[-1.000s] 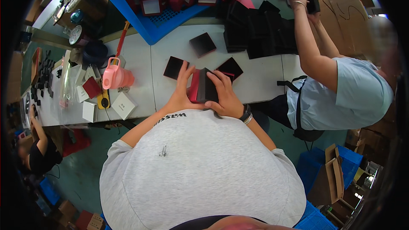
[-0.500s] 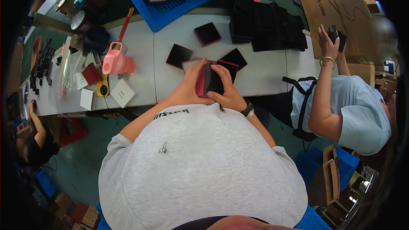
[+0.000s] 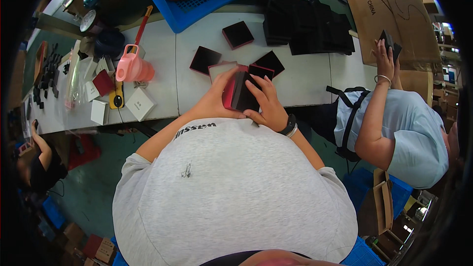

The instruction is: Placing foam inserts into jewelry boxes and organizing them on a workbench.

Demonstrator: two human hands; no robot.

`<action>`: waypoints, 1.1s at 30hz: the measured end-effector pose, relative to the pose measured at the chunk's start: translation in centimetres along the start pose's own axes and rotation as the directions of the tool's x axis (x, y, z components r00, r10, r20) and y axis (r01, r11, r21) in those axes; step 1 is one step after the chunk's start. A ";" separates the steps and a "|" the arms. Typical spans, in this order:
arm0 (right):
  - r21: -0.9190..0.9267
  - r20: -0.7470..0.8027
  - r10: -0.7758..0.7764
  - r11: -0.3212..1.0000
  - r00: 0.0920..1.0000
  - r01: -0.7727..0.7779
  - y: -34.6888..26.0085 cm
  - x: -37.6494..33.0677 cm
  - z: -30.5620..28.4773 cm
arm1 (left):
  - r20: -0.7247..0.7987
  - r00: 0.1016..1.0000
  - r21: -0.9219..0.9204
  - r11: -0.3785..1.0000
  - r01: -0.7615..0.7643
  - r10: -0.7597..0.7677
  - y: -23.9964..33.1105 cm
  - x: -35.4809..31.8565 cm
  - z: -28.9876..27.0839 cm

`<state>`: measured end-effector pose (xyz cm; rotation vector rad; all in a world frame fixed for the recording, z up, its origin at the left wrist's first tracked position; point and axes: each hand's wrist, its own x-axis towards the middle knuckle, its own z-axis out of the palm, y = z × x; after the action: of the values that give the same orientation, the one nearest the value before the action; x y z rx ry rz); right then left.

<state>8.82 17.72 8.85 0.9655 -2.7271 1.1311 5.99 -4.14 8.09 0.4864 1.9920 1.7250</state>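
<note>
A small red box with a black pad (image 3: 246, 93) on it is tilted between my two hands, close to my chest. My left hand (image 3: 221, 96) wraps the red side. My right hand (image 3: 271, 106) has its thumb at the lower edge and its fingertips on the black face. How the pad and box join is hidden by my fingers. Just beyond lie several open red boxes with black insides, among them one on the left (image 3: 206, 61), one farther off (image 3: 238, 35) and one on the right (image 3: 270, 63). A box with a pale inside (image 3: 216, 70) is partly behind my left fingers.
A blue crate (image 3: 189, 14) of red boxes stands at the far side, beside stacked black pads (image 3: 320, 29). To the left are a pink cup (image 3: 134, 67) and white boxes (image 3: 141, 104). At right, a co-worker's hands (image 3: 384, 64) hold a black piece near a large carton (image 3: 389, 15).
My right fingers have shifted on the pad, and more of its black face shows. My left hand keeps its hold. The co-worker's hands have moved slightly nearer.
</note>
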 end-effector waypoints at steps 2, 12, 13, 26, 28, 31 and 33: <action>0.008 -0.082 -0.022 1.000 0.996 0.022 0.2 -0.1 0.2 | -0.013 1.000 -0.003 1.000 -0.006 0.006 0.1 0.1 0.0; 0.729 -0.354 0.497 0.677 0.792 -0.099 -1.9 0.8 -2.0 | 0.022 0.994 0.051 0.993 -0.106 0.105 0.0 0.1 -0.1; 0.656 -0.196 0.385 0.735 0.902 -0.171 -2.0 1.2 -2.9 | 0.037 0.992 0.079 0.989 -0.125 0.122 0.1 0.1 -0.1; 0.303 0.022 0.128 0.944 0.991 -0.129 -2.4 2.8 -3.5 | -0.027 0.998 -0.035 0.998 -0.051 0.050 0.3 0.2 0.1; 0.173 0.144 0.166 0.967 0.976 -0.190 -2.5 3.1 -3.1 | -0.045 0.997 -0.015 0.998 -0.063 0.063 -0.1 0.5 0.2; 0.162 0.038 0.094 0.982 0.995 -0.098 -1.7 3.2 -2.6 | -0.047 0.999 -0.085 0.996 -0.014 0.010 0.0 0.4 0.3; 0.144 0.142 0.156 0.974 0.978 -0.176 -2.1 3.5 -2.8 | -0.020 0.997 0.026 0.997 -0.071 0.071 -0.5 0.6 -0.1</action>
<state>6.64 16.54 13.07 0.8687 -2.9069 1.3735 5.44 -3.92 7.57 0.5558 2.0360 1.7563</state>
